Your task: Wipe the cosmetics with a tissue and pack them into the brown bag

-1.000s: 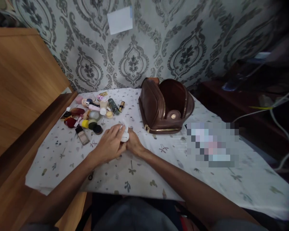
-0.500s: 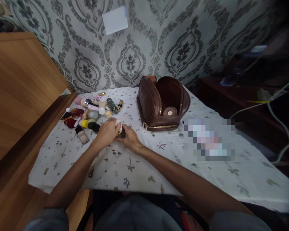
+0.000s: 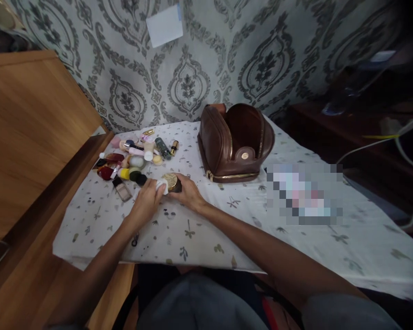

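Note:
My right hand (image 3: 188, 194) is closed around a small round jar (image 3: 172, 181) with a gold patterned lid and dark sides. My left hand (image 3: 147, 198) pinches a white wipe (image 3: 162, 185), which touches the jar's left side. Just beyond my left hand lies a pile of cosmetics, with a green-grey tube (image 3: 163, 148), a gold and black lipstick (image 3: 174, 147), a yellow-capped item (image 3: 124, 173) and a flat bottle with a dark cap (image 3: 122, 190). A brown leather bag (image 3: 223, 151) stands unzipped at the back, right of both hands.
A patterned white cloth (image 3: 199, 238) covers the table. On its right lies a pixelated, unreadable flat item (image 3: 304, 192). A wooden panel (image 3: 37, 123) rises at the left, and a patterned wall (image 3: 189, 82) stands behind. White cables (image 3: 368, 146) hang at the right.
The wipe in my left hand has moved off the jar's top down to its left side, so the gold lid now shows. My right hand still holds the jar.

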